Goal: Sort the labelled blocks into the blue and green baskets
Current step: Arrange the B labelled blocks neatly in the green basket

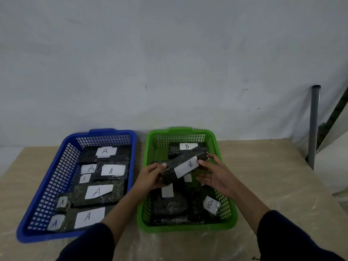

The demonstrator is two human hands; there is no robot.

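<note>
Both the left hand [153, 175] and right hand [216, 178] grip a long B block [185, 163] above the green basket [148, 185]; best lowered flat toward twelve o'clock, among its B blocks.

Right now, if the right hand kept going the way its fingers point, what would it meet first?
The right hand points left, toward the B-labelled block it holds with the left hand. Past the block, probably the left hand's fingers, though depth is unclear.
</note>
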